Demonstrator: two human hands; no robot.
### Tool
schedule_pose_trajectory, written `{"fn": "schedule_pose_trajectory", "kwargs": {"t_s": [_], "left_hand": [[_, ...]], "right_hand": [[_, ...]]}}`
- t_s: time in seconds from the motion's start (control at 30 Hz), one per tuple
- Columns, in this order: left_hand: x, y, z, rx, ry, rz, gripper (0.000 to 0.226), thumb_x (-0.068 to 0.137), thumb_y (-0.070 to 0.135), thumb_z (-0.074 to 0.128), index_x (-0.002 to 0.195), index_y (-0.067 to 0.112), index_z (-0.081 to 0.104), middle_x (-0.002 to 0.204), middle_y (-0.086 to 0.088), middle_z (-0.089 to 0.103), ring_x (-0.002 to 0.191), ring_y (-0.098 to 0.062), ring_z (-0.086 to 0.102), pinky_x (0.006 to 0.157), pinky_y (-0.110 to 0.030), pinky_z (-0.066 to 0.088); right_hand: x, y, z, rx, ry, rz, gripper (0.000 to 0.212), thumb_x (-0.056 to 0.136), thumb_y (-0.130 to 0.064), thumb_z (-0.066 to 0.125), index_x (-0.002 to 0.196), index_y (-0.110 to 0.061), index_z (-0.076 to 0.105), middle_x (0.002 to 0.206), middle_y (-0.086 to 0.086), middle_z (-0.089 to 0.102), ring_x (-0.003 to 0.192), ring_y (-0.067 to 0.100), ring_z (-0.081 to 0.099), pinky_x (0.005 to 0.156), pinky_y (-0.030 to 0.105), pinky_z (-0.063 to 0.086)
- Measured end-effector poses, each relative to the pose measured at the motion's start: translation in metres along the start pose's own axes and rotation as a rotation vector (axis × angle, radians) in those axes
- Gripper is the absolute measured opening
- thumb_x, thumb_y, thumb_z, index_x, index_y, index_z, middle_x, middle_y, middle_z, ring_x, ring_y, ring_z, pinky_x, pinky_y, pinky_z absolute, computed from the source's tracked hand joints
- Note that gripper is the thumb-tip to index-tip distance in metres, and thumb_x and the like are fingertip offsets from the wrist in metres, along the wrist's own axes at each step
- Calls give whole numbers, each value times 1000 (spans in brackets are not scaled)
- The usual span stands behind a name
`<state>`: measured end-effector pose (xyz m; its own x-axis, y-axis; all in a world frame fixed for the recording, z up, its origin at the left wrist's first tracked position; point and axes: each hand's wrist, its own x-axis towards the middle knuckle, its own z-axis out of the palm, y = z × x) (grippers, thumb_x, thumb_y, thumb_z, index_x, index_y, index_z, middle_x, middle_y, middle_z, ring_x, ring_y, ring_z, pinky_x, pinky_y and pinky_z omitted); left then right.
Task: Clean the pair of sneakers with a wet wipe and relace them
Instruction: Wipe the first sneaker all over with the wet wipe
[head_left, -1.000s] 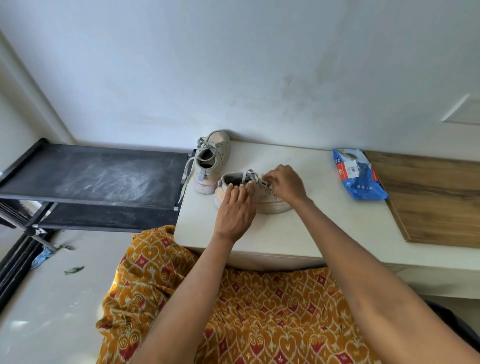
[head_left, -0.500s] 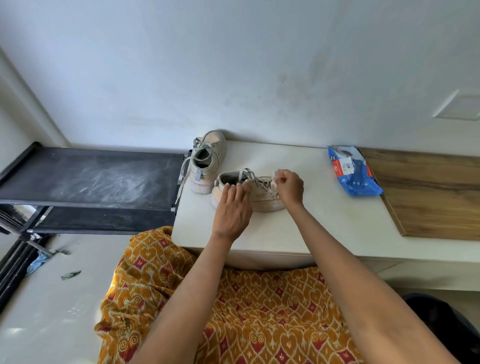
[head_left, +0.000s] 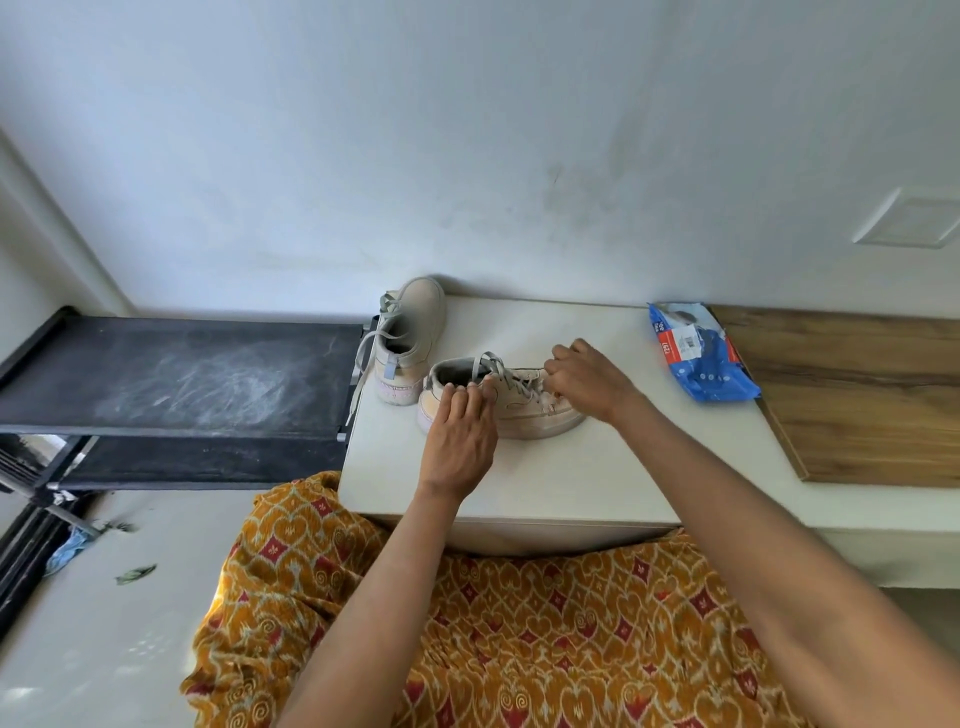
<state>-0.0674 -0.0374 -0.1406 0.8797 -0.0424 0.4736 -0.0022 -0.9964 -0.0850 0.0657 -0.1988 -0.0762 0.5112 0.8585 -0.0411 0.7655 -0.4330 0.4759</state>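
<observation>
Two beige sneakers stand on a white table (head_left: 571, 483). The near sneaker (head_left: 524, 418) lies across the table with its toe to the right. My left hand (head_left: 460, 441) rests over its heel side, fingertips bent onto the collar. My right hand (head_left: 587, 379) is curled over the toe end of the grey laces (head_left: 511, 384) and seems to pinch the lace there; its fingertips are hidden. The far sneaker (head_left: 415, 322) stands behind, toe to the wall, with a loose lace hanging off the table's left edge. A blue wet wipe pack (head_left: 698, 358) lies to the right.
A wooden board (head_left: 857, 395) covers the table's right side, beside the wipe pack. A black metal rack (head_left: 182, 374) stands to the left, close to the table edge. My lap in orange patterned cloth (head_left: 519, 623) is against the table's front. The wall is just behind the sneakers.
My right hand has shifted from the middle of the laces toward the toe end. My left hand stays on the heel side, fingertips now bent onto the collar.
</observation>
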Motion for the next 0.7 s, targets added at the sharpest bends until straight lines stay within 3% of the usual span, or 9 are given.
{"fn": "schedule_pose_trajectory", "kwargs": {"t_s": [0.07,0.13,0.2,0.27,0.4,0.53,0.6,0.7], "left_hand": [[0,0,-2,-2,-4,-3,50,90,18,27,135,-3,34,110,-15,54,95,-30,50,106,-42,34],[0,2,-2,1,-10,-14,51,89,17,27,136,-4,33,109,-15,54,95,-30,49,107,-42,32],[0,2,-2,-4,-18,-19,51,89,17,27,136,-3,32,108,-15,53,94,-30,49,107,-42,31],[-1,2,-2,0,-24,-12,51,89,17,26,136,-3,32,108,-14,53,94,-30,49,107,-42,32],[0,0,-2,8,-30,-1,52,89,16,26,136,-1,37,107,-12,54,94,-28,50,107,-41,32],[2,-1,-2,22,-35,-1,53,87,15,27,136,-1,39,104,-11,53,91,-27,49,106,-40,30],[1,-1,-3,22,-28,-1,53,87,15,27,136,-1,41,104,-11,53,91,-27,48,106,-40,29],[0,1,-4,11,-36,-2,53,87,14,27,136,-1,40,105,-11,53,91,-28,49,106,-40,29]], "right_hand": [[2,10,-12,-98,-168,-54,24,82,-5,59,91,-24,71,89,-6,66,97,21,54,78,32,37],[4,11,-17,-79,-228,36,26,90,-9,53,104,-24,68,102,-3,65,107,22,50,84,33,34],[5,3,-22,-59,-183,171,20,78,-11,69,91,-25,70,89,-4,66,93,20,57,76,32,39],[4,-6,-17,-8,-50,208,29,57,-10,81,79,-25,71,70,-4,63,71,20,60,62,29,43],[-4,-21,8,21,95,145,35,63,-9,80,95,-20,70,73,-2,61,72,21,59,61,30,44],[-15,-5,14,-57,63,216,26,59,-14,83,79,-28,72,72,-3,61,72,20,59,61,29,44],[-22,8,11,-45,0,324,20,69,-14,76,83,-27,72,83,-2,64,85,20,59,71,31,43],[-25,22,16,183,-97,535,35,88,-5,51,117,-22,63,112,6,59,110,26,50,88,37,36]]}}
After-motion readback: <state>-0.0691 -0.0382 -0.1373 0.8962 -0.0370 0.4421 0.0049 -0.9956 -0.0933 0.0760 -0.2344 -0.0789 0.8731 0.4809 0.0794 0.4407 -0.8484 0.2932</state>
